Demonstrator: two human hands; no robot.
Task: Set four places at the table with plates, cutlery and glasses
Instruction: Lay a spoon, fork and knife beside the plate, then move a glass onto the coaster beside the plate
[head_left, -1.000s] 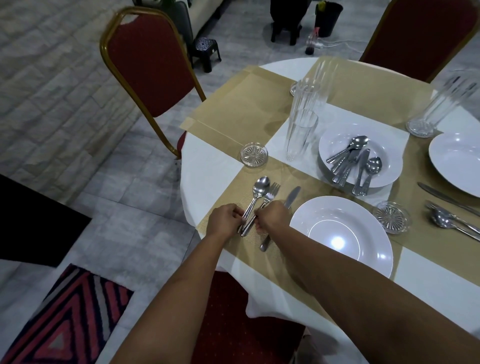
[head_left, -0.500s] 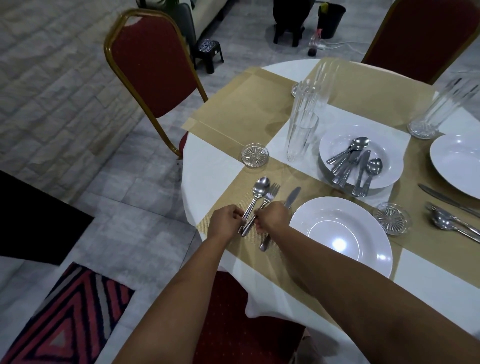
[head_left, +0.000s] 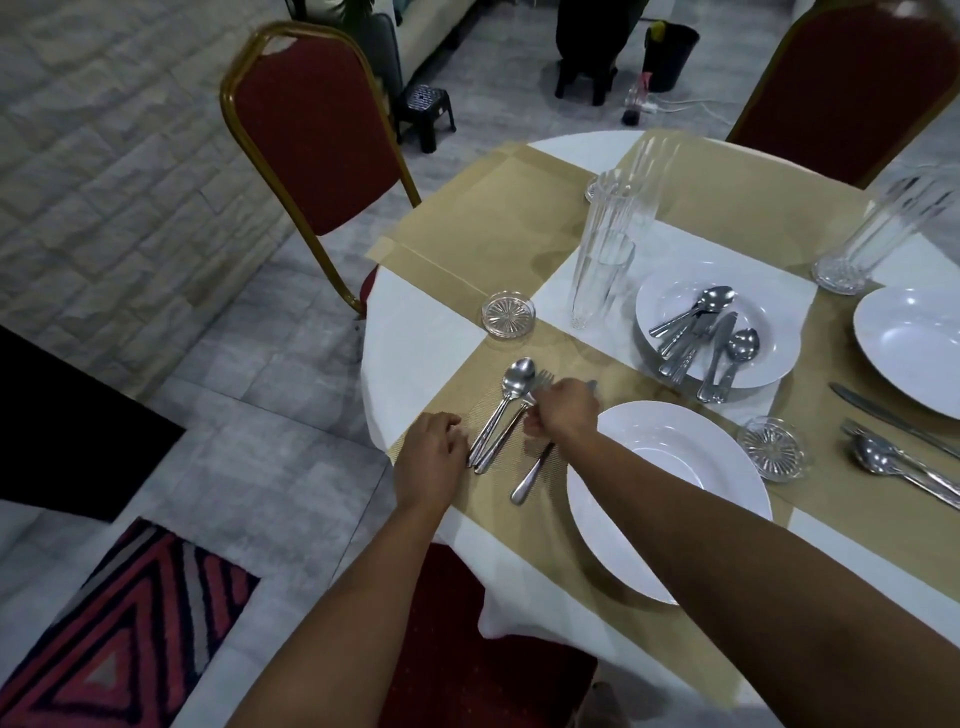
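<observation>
Spoon (head_left: 519, 375) and fork (head_left: 506, 436) side by side left of a white deep plate (head_left: 649, 457); knife (head_left: 532, 475) slanted between. Spare cutlery (head_left: 696, 338) heaped on second plate (head_left: 670, 283); stacked clear glasses (head_left: 602, 270) upright beside.

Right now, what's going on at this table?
A person is setting the near place. The spoon and fork lie side by side on the gold placemat, left of the white plate. The left hand sits at their handle ends; the right hand covers the middle of the knife, grip unclear. Spare cutlery waits on a second plate beside tall glasses. No glass stands on the near coaster.
</observation>
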